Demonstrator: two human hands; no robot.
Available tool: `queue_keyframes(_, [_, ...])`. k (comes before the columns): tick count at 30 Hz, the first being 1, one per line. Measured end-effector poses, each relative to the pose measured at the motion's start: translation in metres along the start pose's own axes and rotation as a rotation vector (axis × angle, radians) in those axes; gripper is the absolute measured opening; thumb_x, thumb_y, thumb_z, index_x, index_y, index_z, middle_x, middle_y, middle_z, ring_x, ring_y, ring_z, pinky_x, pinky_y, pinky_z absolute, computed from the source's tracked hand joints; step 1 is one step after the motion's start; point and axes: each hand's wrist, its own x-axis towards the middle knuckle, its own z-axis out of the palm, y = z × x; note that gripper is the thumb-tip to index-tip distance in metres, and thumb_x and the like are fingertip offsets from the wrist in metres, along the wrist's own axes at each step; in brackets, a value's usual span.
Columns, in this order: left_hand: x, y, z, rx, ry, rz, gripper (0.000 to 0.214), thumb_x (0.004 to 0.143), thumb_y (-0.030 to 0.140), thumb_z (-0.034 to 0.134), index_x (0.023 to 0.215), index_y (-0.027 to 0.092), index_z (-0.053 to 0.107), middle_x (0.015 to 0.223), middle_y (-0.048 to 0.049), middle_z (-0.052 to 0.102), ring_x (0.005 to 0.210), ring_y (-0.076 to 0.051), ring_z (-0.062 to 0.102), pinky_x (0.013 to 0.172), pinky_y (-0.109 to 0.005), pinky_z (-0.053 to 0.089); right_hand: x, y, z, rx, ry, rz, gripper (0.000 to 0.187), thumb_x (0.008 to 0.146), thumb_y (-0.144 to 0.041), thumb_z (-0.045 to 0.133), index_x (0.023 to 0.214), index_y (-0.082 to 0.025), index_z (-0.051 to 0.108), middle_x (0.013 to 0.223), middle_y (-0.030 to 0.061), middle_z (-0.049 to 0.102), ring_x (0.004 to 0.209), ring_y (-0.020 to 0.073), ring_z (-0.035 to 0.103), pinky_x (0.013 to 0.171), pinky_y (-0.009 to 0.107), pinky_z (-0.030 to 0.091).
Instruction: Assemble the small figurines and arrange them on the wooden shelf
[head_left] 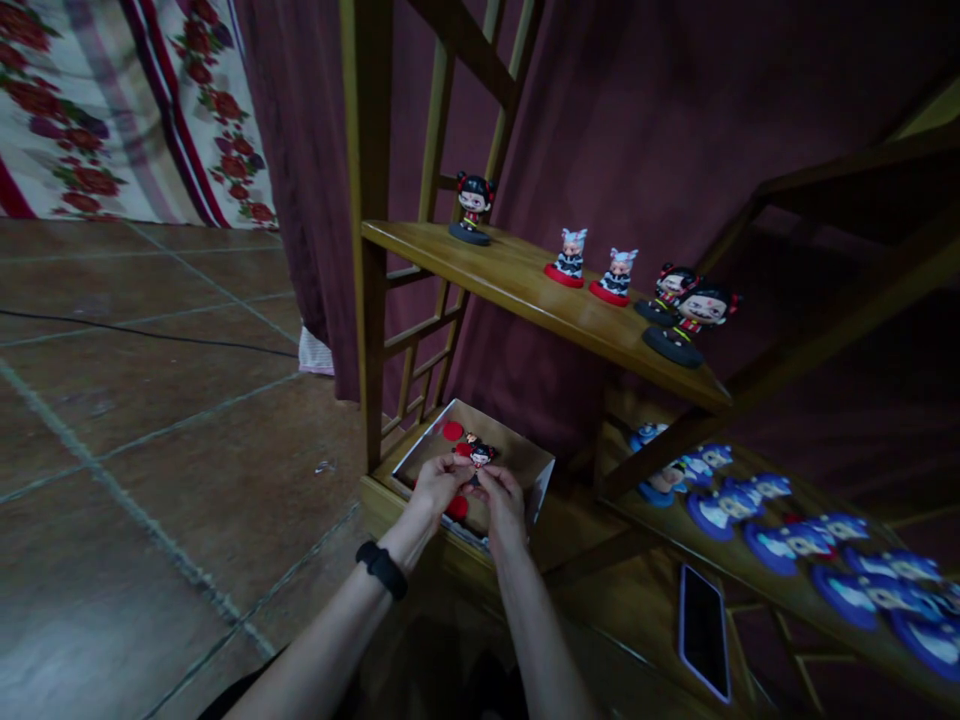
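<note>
Both my hands reach into a shallow cardboard box on the lowest wooden shelf. My left hand and my right hand are closed in pinches on one small figurine with black hair and red trim, held just above the box. A black band sits on my left wrist. Red round bases lie in the box around the hands.
Upper wooden shelf carries several figurines: a black-haired one, two white-haired ones on red bases, two more black-haired ones. A lower right shelf holds several blue figurines. A phone lies below. Tiled floor left; maroon curtain behind.
</note>
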Motion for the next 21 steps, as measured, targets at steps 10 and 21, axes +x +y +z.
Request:
queue_keyframes(10, [0.004,-0.014,0.004,0.022,0.088,0.062,0.02,0.053,0.021,0.073,0.063,0.011,0.059,0.05,0.0021,0.057,0.04,-0.007,0.05,0.043,-0.019,0.042,0.003,0.028,0.007,-0.059,0.184,-0.047,0.02,0.061,-0.031,0.064,0.076,-0.018,0.061,0.066,-0.0014,0.062,0.056,0.0109,0.053,0.055,0.024,0.046])
queue_keyframes(21, [0.001,-0.001,-0.005,-0.043,0.033,-0.008,0.015,0.059,0.012,0.071,0.069,0.013,0.059,0.063,-0.0003,0.061,0.051,-0.008,0.057,0.049,-0.018,0.047,0.002,-0.002,-0.002,0.072,-0.055,0.083,0.024,0.062,-0.029,0.066,0.084,-0.019,0.063,0.082,0.0018,0.069,0.074,0.0158,0.063,0.071,0.03,0.05])
